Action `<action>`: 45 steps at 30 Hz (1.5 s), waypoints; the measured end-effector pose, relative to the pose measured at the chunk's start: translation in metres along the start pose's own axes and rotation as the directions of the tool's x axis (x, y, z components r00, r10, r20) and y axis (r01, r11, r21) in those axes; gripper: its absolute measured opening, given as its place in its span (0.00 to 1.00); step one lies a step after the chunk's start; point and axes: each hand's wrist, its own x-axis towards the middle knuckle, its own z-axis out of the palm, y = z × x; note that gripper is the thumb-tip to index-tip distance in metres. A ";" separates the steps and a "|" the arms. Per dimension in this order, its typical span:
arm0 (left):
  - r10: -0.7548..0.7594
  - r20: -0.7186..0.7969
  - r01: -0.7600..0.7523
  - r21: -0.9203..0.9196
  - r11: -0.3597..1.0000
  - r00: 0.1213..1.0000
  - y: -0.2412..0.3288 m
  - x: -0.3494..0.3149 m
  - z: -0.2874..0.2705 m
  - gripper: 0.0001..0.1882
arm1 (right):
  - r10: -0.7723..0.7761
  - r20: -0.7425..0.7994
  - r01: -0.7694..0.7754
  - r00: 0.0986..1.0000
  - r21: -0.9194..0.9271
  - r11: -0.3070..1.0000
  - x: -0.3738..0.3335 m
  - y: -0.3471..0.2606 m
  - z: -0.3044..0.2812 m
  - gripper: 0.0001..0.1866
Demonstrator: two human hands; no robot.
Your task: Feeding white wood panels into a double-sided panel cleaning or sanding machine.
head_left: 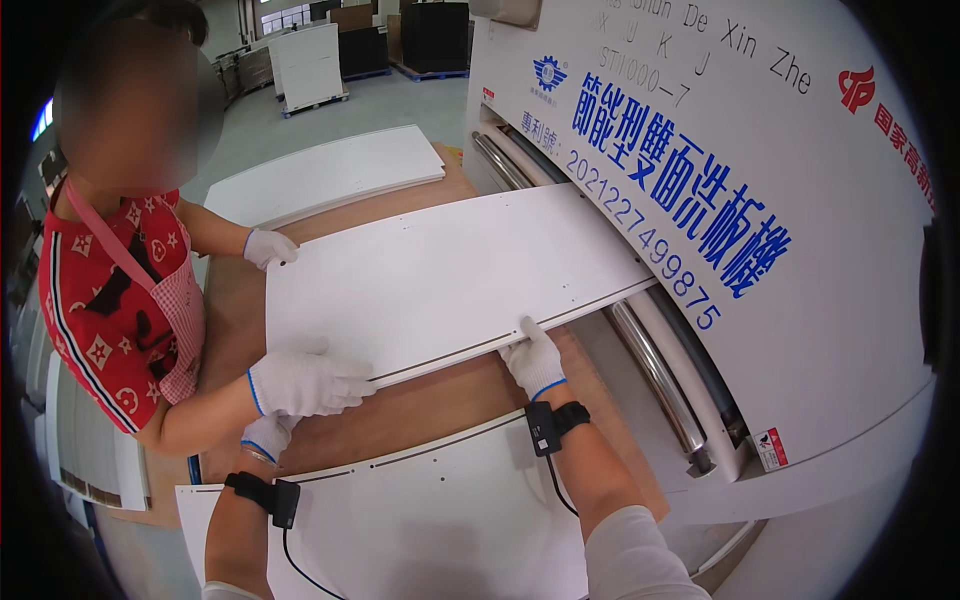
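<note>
A long white panel with small drilled holes along its edges spans the middle, its far right end in the slot of a large white machine. My right hand, in a white knit glove, is closed on the panel's near edge, thumb on top and fingers underneath. My left hand, gloved too, is close to the panel's near left corner; a co-worker's gloved hand covers its fingers, so its grip is hidden. The co-worker's other glove holds the panel's left end.
Another white panel lies in front of me on a brown board surface. Behind, white panels are stacked. The machine stands at right, with a shiny metal roller low in its opening. A person in red stands at left.
</note>
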 end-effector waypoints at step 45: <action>-0.634 -0.441 0.456 -0.448 0.769 0.636 -0.022 -0.346 -0.112 0.18 | 0.370 0.082 0.095 0.925 -0.995 -0.017 -0.043 0.156 0.063 0.35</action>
